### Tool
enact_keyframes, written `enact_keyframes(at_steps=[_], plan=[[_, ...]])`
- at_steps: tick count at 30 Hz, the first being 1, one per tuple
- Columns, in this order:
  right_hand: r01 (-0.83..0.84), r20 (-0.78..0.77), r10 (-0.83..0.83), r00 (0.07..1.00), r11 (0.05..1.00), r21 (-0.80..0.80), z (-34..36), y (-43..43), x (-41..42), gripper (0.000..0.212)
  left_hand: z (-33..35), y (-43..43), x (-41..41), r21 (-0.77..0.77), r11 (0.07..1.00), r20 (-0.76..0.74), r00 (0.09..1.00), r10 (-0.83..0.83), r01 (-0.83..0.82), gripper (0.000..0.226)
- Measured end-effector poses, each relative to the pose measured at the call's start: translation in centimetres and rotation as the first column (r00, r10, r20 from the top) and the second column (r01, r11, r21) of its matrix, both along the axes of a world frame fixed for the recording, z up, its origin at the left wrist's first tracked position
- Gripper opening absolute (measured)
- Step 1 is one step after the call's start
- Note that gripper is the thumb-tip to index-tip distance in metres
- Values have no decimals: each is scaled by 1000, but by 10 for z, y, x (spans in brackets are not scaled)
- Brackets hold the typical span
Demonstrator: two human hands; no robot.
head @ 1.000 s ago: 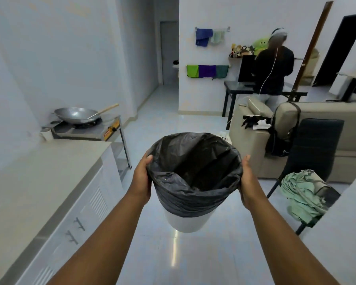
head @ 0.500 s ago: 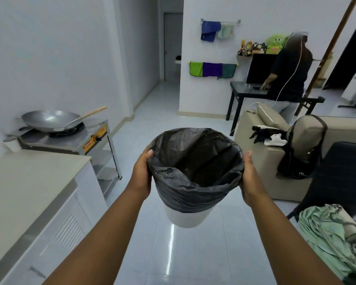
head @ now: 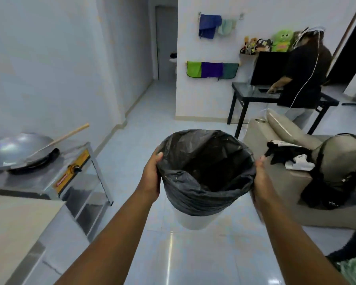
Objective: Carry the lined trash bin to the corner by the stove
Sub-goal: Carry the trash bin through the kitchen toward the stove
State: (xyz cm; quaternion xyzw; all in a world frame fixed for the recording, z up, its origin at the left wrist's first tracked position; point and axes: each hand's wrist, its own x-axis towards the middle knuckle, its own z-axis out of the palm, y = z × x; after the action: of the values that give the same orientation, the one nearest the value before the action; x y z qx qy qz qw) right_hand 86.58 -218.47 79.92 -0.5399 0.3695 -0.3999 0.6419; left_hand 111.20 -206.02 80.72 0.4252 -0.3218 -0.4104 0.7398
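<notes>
The whole room is sliding past now: the stove (head: pixel 49 171) with its wok (head: pixel 14 150) swells at the left edge of the frame, much closer than a second ago, while the pale surface (head: pixel 14 227) that filled the lower left shrinks toward the corner and the sofa (head: pixel 280 161) drifts out to the right. That says the walk is well under way and the destination is coming up on the left; the floor past the stove, along the wall at centre left, looks like the corner to aim for, though that is a guess from here. The trash bin (head: pixel 193 220) stays dead centre of frame, lifted clear of the floor tiles, its black liner (head: pixel 206 173) folded over the rim and empty inside. The left hand (head: pixel 151 177) presses flat against the bin's left side, thumb hooked over the rim; the right hand (head: pixel 260 179) mirrors it on the right side, a little motion-blurred. Both keep the same clamp as before, so nothing slips. In the upper right another person (head: pixel 302 75) stands at a black desk (head: pixel 255 95), well clear of the route.
</notes>
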Motion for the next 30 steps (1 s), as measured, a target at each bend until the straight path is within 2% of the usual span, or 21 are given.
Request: enact_keyframes(at_steps=[5, 8, 12, 17, 20, 30], plan=[[-14, -14, 14, 1000, 1000, 11, -10, -101, 48, 96, -14, -96, 48, 8, 1000, -9, 1000, 18, -18, 50], [10, -60, -9, 998, 1000, 12, -13, -167, 77, 101, -17, -156, 72, 14, 999, -4, 999, 47, -47, 49], [-36, -52, 36, 998, 999, 8, -5, -250, 118, 83, -13, -235, 104, 16, 995, -15, 995, 100, -100, 53], [-130, -110, 132, 985, 991, 22, -1, -363, 177, 94, -14, -337, 158, 11, 986, -33, 986, 164, -164, 49], [-169, -61, 169, 984, 986, 9, 6, -393, 202, 82, -10, -366, 179, 9, 984, -51, 982, 181, -180, 47], [-192, -79, 188, 979, 980, -50, -3, -571, 378, 65, -26, -542, 353, -10, 973, -66, 971, 228, -229, 47]])
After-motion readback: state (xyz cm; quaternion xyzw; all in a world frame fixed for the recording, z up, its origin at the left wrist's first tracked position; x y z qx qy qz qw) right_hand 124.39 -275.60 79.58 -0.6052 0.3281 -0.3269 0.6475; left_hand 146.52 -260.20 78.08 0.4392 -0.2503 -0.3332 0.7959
